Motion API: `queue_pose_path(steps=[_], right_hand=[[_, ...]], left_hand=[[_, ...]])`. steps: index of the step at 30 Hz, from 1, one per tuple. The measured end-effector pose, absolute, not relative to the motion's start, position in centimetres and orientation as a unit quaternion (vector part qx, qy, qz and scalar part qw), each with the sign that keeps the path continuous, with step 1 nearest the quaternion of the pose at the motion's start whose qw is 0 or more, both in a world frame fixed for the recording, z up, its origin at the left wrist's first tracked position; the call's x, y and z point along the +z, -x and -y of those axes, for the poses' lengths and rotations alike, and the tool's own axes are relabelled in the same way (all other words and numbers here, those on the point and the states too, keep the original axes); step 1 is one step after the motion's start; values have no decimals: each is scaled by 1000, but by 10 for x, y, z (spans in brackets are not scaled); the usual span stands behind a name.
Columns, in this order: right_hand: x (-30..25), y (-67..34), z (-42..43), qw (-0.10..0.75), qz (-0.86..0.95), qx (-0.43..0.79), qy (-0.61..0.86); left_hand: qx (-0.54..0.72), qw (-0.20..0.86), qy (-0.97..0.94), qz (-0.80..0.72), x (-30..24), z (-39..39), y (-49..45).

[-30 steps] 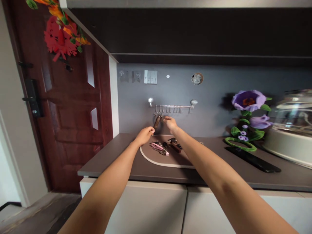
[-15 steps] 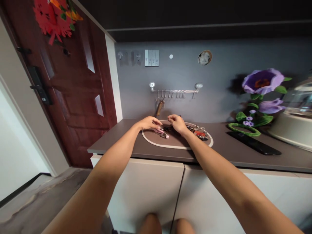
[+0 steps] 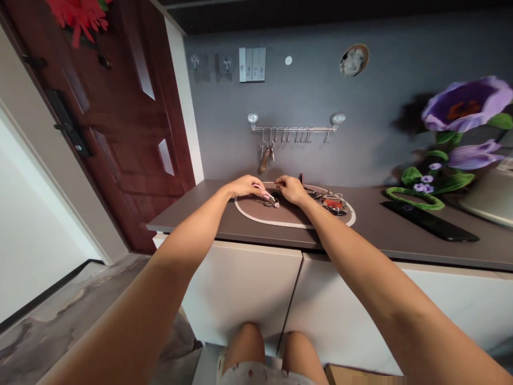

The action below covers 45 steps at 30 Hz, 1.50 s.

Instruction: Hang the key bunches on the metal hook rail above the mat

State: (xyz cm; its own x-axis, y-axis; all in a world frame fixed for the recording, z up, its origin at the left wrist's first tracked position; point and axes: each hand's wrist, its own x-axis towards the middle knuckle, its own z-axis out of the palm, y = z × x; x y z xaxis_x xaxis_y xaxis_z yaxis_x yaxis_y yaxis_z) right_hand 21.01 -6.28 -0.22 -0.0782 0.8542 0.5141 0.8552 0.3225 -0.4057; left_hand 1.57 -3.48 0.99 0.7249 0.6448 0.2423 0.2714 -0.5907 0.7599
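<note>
Both my hands reach over an oval brown mat (image 3: pixel 288 220) on the dark counter (image 3: pixel 208 224). My left hand (image 3: pixel 245 186) is closed in a pinch on a pink key bunch (image 3: pixel 269 199) at the mat's left end. My right hand (image 3: pixel 292 189) is closed just right of it, fingers pinched on something small I cannot make out. More keys with a red tag (image 3: pixel 332 203) lie on the mat's right side. A chrome hook rail (image 3: pixel 294 128) is on the wall above, with a key and brown fob (image 3: pixel 265 158) hanging from its left hooks.
A dark red door (image 3: pixel 116 123) stands at the left. Purple artificial flowers (image 3: pixel 460 123) and a flat black object (image 3: pixel 430 227) sit on the counter's right. White cabinet doors (image 3: pixel 248 289) lie below the counter. Light switches (image 3: pixel 251 64) are on the grey wall.
My hands came down from the key on the hook rail to the mat and closed over the pink key bunch. The view tilted downward, bringing my knees into sight.
</note>
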Motion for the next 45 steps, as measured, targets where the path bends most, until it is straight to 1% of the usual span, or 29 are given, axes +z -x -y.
queue_pose_path(steps=[6, 9, 14, 17, 19, 23, 28, 38, 45], right_hand=[[0, -209, 65, 343, 738, -1, 581], [0, -208, 64, 357, 734, 5, 578], [2, -204, 66, 437, 714, 33, 546], [4, -199, 69, 492, 707, 26, 507], [6, -195, 72, 515, 714, 17, 474], [8, -190, 76, 533, 733, -7, 423], [9, -189, 78, 534, 730, -32, 425], [6, -187, 77, 524, 749, -39, 404], [5, -191, 72, 531, 737, -43, 417]], left_hand=[[341, 503, -754, -250, 8, 33, -17], [377, 565, -695, -236, 9, 30, -16], [457, 616, -612, -192, 14, 31, -16], [493, 637, -569, -164, 17, 31, -17], [505, 645, -554, -149, 18, 30, -17], [521, 642, -544, -143, 20, 30, -18], [522, 635, -547, -157, 21, 34, -21], [493, 650, -560, -144, 17, 34, -22], [520, 631, -539, -200, 15, 26, -20]])
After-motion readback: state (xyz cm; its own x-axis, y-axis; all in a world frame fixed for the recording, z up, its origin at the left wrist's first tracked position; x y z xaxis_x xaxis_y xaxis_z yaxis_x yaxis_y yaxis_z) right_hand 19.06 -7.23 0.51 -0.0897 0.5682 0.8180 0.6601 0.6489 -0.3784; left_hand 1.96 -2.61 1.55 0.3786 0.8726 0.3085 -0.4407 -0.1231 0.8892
